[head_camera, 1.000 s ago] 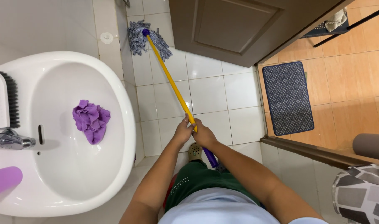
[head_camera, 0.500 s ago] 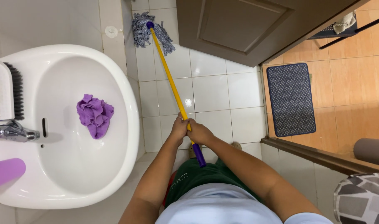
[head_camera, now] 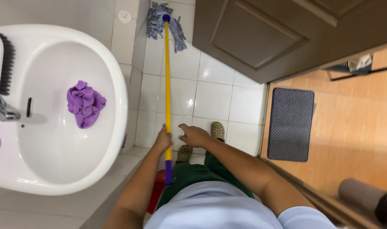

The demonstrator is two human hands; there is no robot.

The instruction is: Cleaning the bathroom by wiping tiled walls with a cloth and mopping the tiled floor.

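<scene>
My left hand [head_camera: 163, 141] grips the yellow handle [head_camera: 167, 85] of a mop near its purple lower end. The grey-blue string mop head [head_camera: 157, 22] rests on the white tiled floor [head_camera: 212, 99] at the far wall. My right hand [head_camera: 193, 135] is just right of the handle, off it, fingers spread and pointing toward the handle. Below the hands I see my green trousers and two beige clogs [head_camera: 217, 130].
A white washbasin [head_camera: 53, 169] fills the left, with a crumpled purple cloth [head_camera: 84, 103] in its bowl, a metal tap [head_camera: 2, 110] and a black-bristled brush [head_camera: 6, 63]. A brown door [head_camera: 261, 38] stands open; a dark mat [head_camera: 290, 123] lies on the wooden floor. A red object [head_camera: 156, 195] stands by my leg.
The mop handle has swung from slanted to almost upright in view. My right hand has let go of the handle and opened; the left still holds it.
</scene>
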